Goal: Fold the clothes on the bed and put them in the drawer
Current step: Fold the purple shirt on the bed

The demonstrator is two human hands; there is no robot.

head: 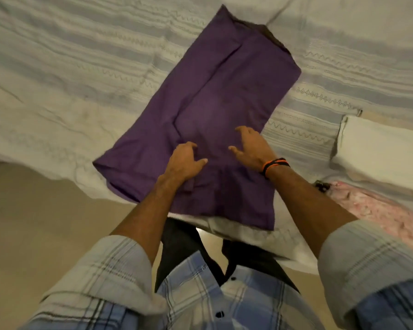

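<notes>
From the head camera, looking down, I see the purple garment [215, 110] spread flat on the bed [57, 67], running lengthwise away from me, with its near end reaching over the bed's edge just in front of my legs. Its side parts are turned inward, leaving a long fold line down the left of the middle and a dark lining showing at the far corner. The bedcover beneath is pale with light blue bands and zigzag stitching.

My left hand [185, 163] rests on the near part of the garment, palm down, fingers bent and bunched against the cloth; I cannot tell whether they pinch a fold or only press on it. My right hand [250, 146] lies just beside it to the right, also on the purple cloth, fingers spread wide and relaxed, thumb held apart, gripping nothing. A black and orange band [274, 164] circles my right wrist.

To the right, a white folded cloth [379, 148] sits on the bed, apart from the garment, and nearer to me a pink patterned cloth [377, 210] lies at the bed's edge. My plaid shirt [200, 294] has its sleeves rolled up. The tan floor [34, 222] shows at lower left.
</notes>
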